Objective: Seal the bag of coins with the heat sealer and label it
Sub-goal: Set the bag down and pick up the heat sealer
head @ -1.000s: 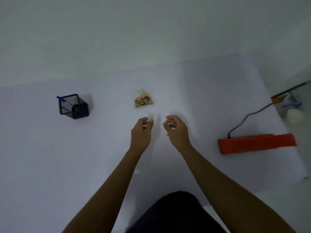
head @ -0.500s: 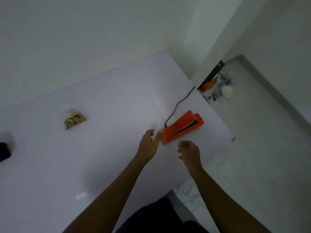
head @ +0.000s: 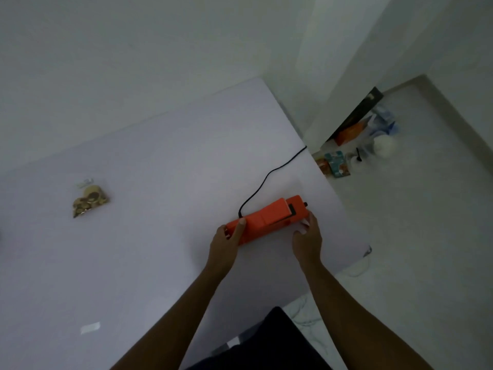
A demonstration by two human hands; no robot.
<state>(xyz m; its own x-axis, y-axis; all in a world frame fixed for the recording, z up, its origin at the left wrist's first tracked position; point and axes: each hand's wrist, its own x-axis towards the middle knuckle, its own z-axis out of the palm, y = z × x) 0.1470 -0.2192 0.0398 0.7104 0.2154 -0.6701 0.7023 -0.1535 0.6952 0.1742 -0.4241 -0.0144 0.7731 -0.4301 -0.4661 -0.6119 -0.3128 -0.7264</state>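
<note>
Orange plastic marks the heat sealer [head: 266,221], which lies near the right edge of the white table [head: 160,263] with its long axis running from lower left to upper right. A black power cord [head: 266,180] leaves its far side and trails off over the table edge.

Both hands sit at the two ends of that axis. The left hand [head: 225,245] wraps the near, lower-left end, thumb laid on the top face and fingers curled round the end, so it is grasping the sealer. The right hand [head: 306,237] is at the upper-right end, fingers pressed against the side by the black hinge part; it looks closed on the body too, though how firmly is hard to tell.

The bag of coins [head: 90,201] lies well apart from the sealer, far to the left and slightly farther away on the table, untouched and still unsealed. That is the relation the next move turns on: the bag lies off the left hand's side, so the sealer probably has to be drawn leftward and toward the person, or the left hand must let go and fetch the bag. The left hand is the nearer of the two to it.

Both forearms reach forward and a little to the right, wrists low over the table, palms facing each other across the sealer. A small white label strip [head: 90,327] lies on the near part of the table.
</note>
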